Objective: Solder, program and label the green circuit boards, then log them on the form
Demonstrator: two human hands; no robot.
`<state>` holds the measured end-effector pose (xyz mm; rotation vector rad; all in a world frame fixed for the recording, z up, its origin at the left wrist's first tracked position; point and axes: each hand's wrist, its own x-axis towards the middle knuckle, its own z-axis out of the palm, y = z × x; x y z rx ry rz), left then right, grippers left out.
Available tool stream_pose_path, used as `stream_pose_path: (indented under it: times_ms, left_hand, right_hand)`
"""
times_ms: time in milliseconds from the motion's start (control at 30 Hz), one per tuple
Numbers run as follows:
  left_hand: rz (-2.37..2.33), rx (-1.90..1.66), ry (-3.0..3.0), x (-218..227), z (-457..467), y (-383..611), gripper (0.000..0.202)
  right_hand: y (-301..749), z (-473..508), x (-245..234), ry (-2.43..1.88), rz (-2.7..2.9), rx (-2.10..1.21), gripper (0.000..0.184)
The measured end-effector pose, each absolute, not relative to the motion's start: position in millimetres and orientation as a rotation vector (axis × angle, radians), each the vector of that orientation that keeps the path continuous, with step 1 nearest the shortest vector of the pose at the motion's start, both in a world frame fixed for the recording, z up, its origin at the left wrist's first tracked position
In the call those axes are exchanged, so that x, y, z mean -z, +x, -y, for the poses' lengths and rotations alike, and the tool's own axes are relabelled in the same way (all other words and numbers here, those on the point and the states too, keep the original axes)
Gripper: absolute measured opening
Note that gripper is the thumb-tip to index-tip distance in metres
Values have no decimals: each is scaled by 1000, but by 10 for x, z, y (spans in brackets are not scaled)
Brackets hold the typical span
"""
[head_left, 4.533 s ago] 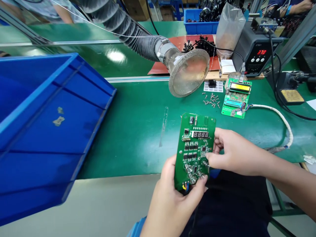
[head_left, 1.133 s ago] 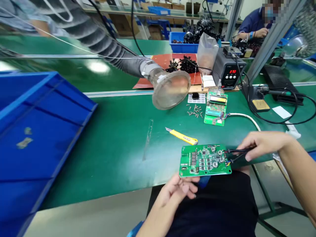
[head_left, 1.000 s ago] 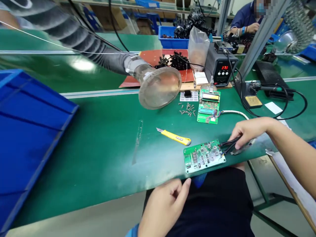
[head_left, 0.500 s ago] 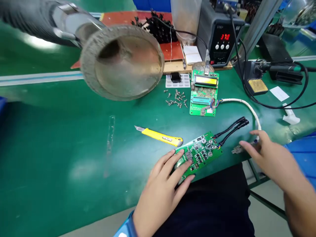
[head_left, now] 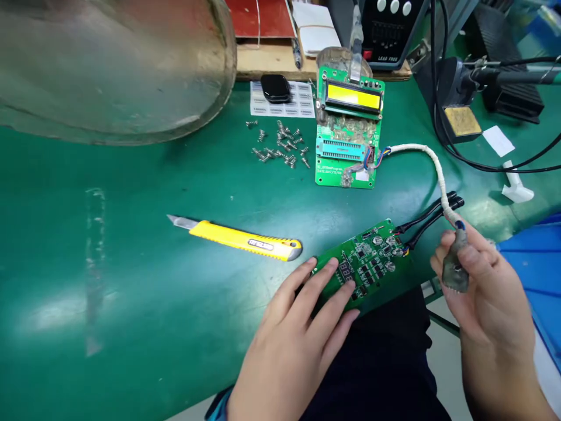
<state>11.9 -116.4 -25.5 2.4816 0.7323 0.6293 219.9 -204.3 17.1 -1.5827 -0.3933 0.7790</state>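
A green circuit board (head_left: 370, 260) with a small digit display lies at the near edge of the green bench, black leads (head_left: 432, 215) trailing from its right end. My left hand (head_left: 298, 336) rests on the board's left end, fingers stretched flat. My right hand (head_left: 480, 286) is closed on a grey connector (head_left: 453, 272) at the end of a white braided cable (head_left: 432, 164). That cable runs back to a second green board with a yellow LCD screen (head_left: 350, 131).
A yellow utility knife (head_left: 243, 238) with its blade out lies left of the board. Several loose screws (head_left: 280, 146) and a label sheet (head_left: 283, 99) sit behind. A clear extraction hood (head_left: 114, 70) hangs at top left. A soldering station (head_left: 388, 29) and iron stand (head_left: 460, 111) are at the back right.
My right hand has picked up the grey connector from the bench edge and lifted it. My left hand slid further onto the board. The view has moved closer to the bench.
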Motion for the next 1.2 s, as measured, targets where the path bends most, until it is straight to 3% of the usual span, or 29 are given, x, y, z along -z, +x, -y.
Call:
stream_pose_path:
  times_ms: [233,567,800,1200]
  left_hand:
    - [-700,-620,2484,297,1180,155,35]
    - [-697,-622,2496,292,1172,157,34]
    - [-761,-619,2517,214,1179,185,24]
    - [-775,-636,2501,202,1181,189,23]
  right_hand:
    - [2120,2035,-201,-1610,549,-875,9]
    - [2260,1699,-84,-1627,1254,-567,23]
    - [2200,1704,93,-1649,1366,-372,23]
    - [2213,1702,94,-1655,1418,-324,24]
